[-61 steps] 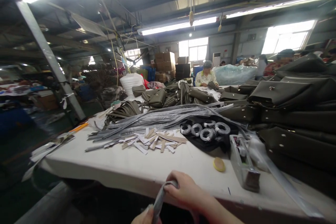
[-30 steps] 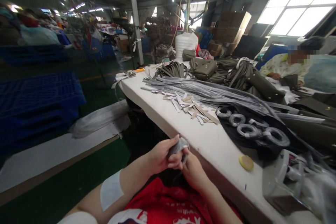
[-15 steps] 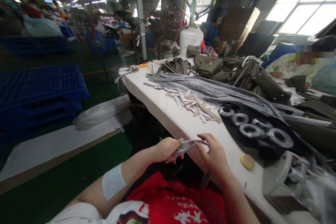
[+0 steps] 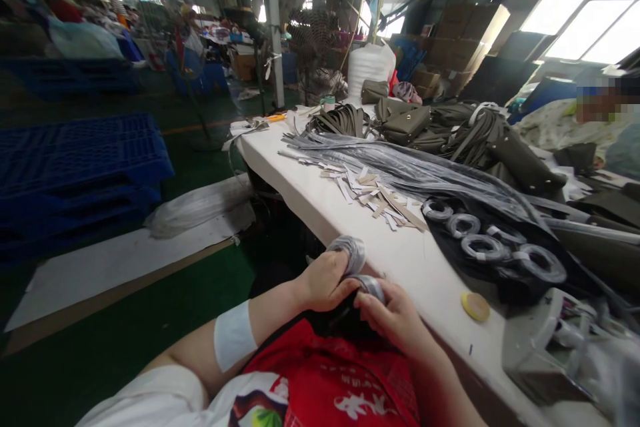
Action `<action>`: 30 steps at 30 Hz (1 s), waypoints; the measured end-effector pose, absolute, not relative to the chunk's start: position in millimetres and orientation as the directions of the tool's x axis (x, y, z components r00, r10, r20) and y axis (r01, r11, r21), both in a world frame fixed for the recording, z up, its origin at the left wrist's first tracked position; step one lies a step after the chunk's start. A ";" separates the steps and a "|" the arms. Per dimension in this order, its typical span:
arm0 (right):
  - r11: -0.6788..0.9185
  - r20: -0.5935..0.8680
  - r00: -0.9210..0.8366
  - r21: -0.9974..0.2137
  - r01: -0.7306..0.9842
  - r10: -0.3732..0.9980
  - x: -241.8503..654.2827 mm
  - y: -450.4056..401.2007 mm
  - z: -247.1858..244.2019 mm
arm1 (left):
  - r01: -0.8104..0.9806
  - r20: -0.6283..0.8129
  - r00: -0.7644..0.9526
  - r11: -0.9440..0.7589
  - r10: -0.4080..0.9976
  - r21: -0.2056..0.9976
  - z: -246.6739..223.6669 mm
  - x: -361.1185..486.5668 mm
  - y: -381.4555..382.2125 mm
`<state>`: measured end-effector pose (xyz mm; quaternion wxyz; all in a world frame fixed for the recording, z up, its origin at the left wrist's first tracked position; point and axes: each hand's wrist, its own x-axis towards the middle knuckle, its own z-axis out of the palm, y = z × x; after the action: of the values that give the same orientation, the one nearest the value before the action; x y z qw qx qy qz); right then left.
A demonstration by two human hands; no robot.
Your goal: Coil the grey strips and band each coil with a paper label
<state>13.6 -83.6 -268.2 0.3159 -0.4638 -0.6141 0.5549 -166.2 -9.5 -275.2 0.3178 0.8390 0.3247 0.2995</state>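
Note:
Between my hands, over my lap at the table's edge, is a coiled grey strap in clear plastic (image 4: 354, 252). My left hand (image 4: 327, 280) is closed around the coil, which loops above its fingers. The fingers of my right hand (image 4: 390, 310) are closed on the lower part of the same strap. Several finished coils of the same kind (image 4: 484, 248), each with a white band, lie on a black sheet to the right. Long grey plastic-wrapped straps (image 4: 400, 163) stretch across the table behind a scatter of white and beige paper strips (image 4: 377, 197).
On the white table (image 4: 305, 190) a yellow tape roll (image 4: 475, 307) lies near a tape dispenser (image 4: 535, 340). Olive-green bags (image 4: 407, 123) are heaped at the back. A co-worker (image 4: 555, 123) is at the far right. Blue pallets (image 4: 83, 167) are stacked on the left floor.
The strap has gone from a flat bundle to a visible coil in my left hand. My right hand has moved down and left, and its spread fingers have closed on the strap.

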 end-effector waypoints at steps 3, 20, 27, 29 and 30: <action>0.099 -0.075 -0.312 -0.856 0.507 0.947 42.2 -66.2 -259.0 | 0.436 0.152 0.688 -0.571 0.710 0.695 -281.8 -168.3 -9.2; 0.009 -0.038 -0.165 -0.961 0.275 0.986 6.1 -62.8 -324.4 | -0.346 -0.268 0.726 0.673 0.634 0.654 -324.0 -151.7 -9.4; -0.120 -0.281 -0.323 -0.891 0.439 0.904 36.3 -66.5 -324.6 | 0.075 -0.006 0.560 -0.043 0.829 0.996 -328.6 -150.3 -19.2; -0.181 -0.361 -0.371 -0.879 0.441 0.856 35.0 -75.3 -331.7 | 0.254 0.022 0.643 -0.241 0.765 0.937 -326.1 -150.4 -32.5; -0.200 -0.382 -0.400 -0.882 0.426 0.833 33.5 -80.5 -335.2 | 0.312 0.004 0.667 -0.283 0.745 0.907 -326.4 -150.8 -40.4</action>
<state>33.5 -80.5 -335.2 0.1766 -0.5185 -0.6072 0.5755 -150.8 -40.4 -326.4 0.4905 0.7699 0.3432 0.2211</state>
